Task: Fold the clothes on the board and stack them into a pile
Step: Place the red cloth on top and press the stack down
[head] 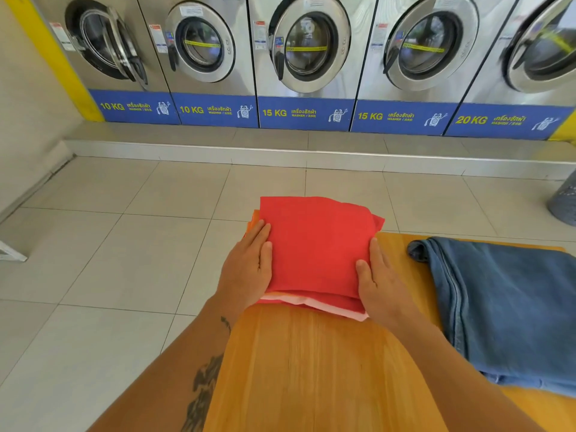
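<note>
A folded red garment [314,247] tops a small pile at the far left corner of the wooden board [311,369]. Pink and orange layers [318,304] peek out beneath it. My left hand [249,269] presses flat against the pile's left side, fingers together. My right hand [381,282] rests flat on its right edge with the thumb on top of the red cloth. Neither hand pinches the fabric. Blue jeans [505,307] lie spread on the right part of the board, apart from the pile.
A row of front-loading washing machines [305,51] stands on a raised step across the back. White tiled floor [109,244] surrounds the board. A grey metal bin [565,204] stands at the right edge.
</note>
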{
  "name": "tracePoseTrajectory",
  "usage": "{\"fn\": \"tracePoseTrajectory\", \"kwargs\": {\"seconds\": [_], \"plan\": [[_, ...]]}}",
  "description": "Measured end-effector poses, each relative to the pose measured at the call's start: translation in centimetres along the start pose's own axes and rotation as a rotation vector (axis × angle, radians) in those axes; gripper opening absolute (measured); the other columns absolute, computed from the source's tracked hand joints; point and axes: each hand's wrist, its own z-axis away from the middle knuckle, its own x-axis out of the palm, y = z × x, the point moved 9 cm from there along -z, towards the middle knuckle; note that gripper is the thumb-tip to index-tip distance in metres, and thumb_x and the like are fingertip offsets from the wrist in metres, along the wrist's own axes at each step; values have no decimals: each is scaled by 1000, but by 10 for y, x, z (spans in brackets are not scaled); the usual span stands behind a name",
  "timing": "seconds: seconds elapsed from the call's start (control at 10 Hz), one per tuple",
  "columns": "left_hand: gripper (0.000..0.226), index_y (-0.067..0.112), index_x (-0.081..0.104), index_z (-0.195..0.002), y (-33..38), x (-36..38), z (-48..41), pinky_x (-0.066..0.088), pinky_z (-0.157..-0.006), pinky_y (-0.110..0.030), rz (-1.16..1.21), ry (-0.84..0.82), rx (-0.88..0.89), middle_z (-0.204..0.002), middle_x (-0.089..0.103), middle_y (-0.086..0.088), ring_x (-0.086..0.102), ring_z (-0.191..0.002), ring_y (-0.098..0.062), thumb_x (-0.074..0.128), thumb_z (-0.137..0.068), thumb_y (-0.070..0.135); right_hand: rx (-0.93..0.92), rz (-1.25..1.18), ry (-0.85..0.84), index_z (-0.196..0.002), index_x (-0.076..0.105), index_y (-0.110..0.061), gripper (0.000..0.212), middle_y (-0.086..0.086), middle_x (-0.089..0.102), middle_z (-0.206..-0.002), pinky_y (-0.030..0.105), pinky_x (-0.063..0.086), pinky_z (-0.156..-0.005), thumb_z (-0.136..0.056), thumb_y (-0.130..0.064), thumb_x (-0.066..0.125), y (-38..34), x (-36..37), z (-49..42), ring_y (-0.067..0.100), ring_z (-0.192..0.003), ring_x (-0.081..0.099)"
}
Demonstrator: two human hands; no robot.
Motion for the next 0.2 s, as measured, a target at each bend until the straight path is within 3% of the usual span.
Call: {"fn": "tracePoseTrajectory", "kwargs": {"seconds": [0.2], "plan": [[46,19,45,-145,-19,-31,29,36,-110,-31,-49,53,-88,-144,51,2,48,-129,-16,26,-104,31,-32,42,97,-156,8,-11,66,4,13,-164,44,22,-120,-101,-39,32,-32,-28,11,22,-149,17]]}}
